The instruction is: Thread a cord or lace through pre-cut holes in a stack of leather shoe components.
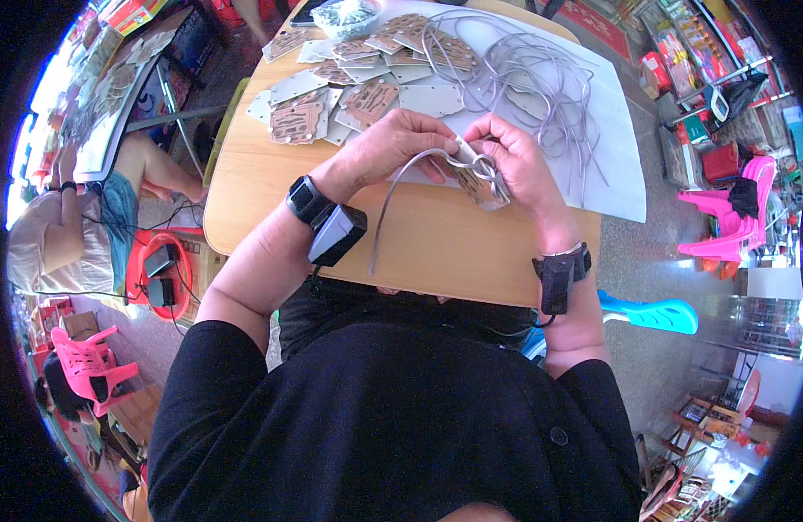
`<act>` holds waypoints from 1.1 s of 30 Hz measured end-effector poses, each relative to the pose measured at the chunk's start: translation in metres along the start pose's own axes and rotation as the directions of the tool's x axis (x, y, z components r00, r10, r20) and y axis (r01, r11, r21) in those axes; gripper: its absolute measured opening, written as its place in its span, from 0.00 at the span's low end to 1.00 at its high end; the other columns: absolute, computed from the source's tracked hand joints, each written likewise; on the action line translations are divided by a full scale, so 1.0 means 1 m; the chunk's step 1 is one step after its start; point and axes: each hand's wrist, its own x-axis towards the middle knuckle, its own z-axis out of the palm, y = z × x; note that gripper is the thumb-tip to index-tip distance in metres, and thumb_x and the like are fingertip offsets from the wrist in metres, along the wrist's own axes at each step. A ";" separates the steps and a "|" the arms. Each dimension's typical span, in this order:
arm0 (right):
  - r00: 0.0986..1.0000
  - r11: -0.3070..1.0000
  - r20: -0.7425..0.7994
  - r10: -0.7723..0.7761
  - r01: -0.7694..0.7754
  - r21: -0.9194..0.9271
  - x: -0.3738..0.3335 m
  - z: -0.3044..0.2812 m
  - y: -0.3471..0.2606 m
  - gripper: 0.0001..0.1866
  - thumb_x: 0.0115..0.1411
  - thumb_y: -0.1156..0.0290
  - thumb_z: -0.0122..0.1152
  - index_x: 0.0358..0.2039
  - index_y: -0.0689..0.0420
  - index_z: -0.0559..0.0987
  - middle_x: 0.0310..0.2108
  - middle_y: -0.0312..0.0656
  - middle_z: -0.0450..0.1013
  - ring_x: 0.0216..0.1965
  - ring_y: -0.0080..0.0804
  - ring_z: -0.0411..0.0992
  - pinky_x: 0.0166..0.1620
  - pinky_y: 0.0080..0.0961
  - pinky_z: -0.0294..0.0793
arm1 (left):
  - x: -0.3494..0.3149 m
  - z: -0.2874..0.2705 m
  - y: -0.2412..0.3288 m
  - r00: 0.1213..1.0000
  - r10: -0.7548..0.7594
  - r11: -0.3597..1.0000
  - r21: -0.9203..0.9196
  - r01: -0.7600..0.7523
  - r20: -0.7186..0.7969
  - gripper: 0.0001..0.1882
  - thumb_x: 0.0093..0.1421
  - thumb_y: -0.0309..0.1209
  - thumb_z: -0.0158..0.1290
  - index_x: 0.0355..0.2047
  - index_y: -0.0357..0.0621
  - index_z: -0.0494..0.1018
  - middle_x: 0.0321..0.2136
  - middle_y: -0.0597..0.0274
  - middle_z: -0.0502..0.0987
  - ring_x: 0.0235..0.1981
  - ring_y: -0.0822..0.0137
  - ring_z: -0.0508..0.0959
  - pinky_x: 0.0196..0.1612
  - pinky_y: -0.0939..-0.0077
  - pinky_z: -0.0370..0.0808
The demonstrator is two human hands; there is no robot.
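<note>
Above the near part of the table, both my hands meet at a small brown printed card [478, 184] with scalloped edges. A flat grey cord [389, 202] is looped at its upper edge, and one loose end hangs down to the left. My left hand [408, 143] pinches at the card's top left, by the cord; its fingertips partly hide what they grip. My right hand [521, 170] is closed around the card's right side, thumb by the loop. Beyond my hands, a tangle of the same cord [554, 109] lies on a white sheet [623, 178].
Similar cards [368, 103] lie in a loose pile on the wooden table [271, 204], some pale side up. A clear tub [347, 19] of small pieces stands at the far edge. A person [71, 226] sits at the left; a pink chair [739, 209] stands at the right.
</note>
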 end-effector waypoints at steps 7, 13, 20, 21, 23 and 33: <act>0.999 0.999 -0.007 0.033 -0.033 -0.002 -0.001 0.005 -0.006 0.07 0.58 0.80 0.48 0.36 0.60 0.74 0.30 0.33 0.71 0.33 0.19 0.68 0.39 0.18 0.69 | 0.000 -0.002 -0.002 1.000 -0.008 1.000 -0.010 0.008 -0.016 0.12 0.60 0.32 0.52 0.37 0.35 0.75 0.32 0.60 0.78 0.32 0.70 0.79 0.34 0.79 0.79; 0.993 0.989 0.002 -0.114 0.114 -0.093 0.001 0.000 0.001 0.06 0.59 0.78 0.50 0.35 0.61 0.75 0.29 0.32 0.71 0.31 0.18 0.68 0.37 0.18 0.69 | 0.002 -0.001 -0.002 1.000 -0.004 1.000 -0.021 0.003 -0.030 0.11 0.59 0.32 0.53 0.36 0.35 0.75 0.33 0.59 0.78 0.33 0.69 0.79 0.35 0.78 0.79; 0.998 0.991 0.037 -0.049 0.053 -0.120 -0.002 0.003 -0.007 0.05 0.59 0.76 0.51 0.35 0.61 0.75 0.28 0.32 0.72 0.31 0.19 0.69 0.36 0.18 0.69 | 0.002 -0.004 -0.004 0.998 -0.065 0.997 -0.040 0.066 0.020 0.11 0.58 0.30 0.54 0.37 0.34 0.75 0.32 0.59 0.78 0.31 0.70 0.79 0.35 0.79 0.79; 1.000 0.997 0.028 -0.004 0.006 -0.073 -0.002 0.004 -0.006 0.06 0.60 0.75 0.51 0.35 0.61 0.75 0.28 0.33 0.72 0.31 0.19 0.69 0.36 0.19 0.69 | 0.003 -0.005 -0.004 0.997 -0.078 0.996 -0.051 0.080 0.026 0.11 0.58 0.30 0.54 0.37 0.34 0.75 0.31 0.60 0.78 0.31 0.70 0.79 0.34 0.79 0.79; 0.999 0.999 0.024 0.042 -0.042 -0.025 -0.002 0.005 -0.003 0.06 0.60 0.75 0.51 0.35 0.61 0.75 0.28 0.33 0.72 0.31 0.19 0.69 0.36 0.19 0.69 | 0.002 -0.004 -0.003 0.995 -0.092 0.994 -0.061 0.093 0.031 0.10 0.58 0.30 0.54 0.37 0.34 0.75 0.31 0.60 0.78 0.31 0.70 0.79 0.34 0.80 0.79; 0.999 0.996 -0.030 -0.044 0.041 -0.082 -0.002 0.005 -0.003 0.07 0.58 0.80 0.49 0.35 0.62 0.75 0.29 0.35 0.73 0.32 0.19 0.69 0.37 0.19 0.70 | 0.003 -0.003 -0.002 0.998 -0.062 0.995 -0.072 0.063 0.024 0.11 0.59 0.30 0.53 0.38 0.34 0.75 0.34 0.60 0.77 0.34 0.70 0.78 0.39 0.79 0.78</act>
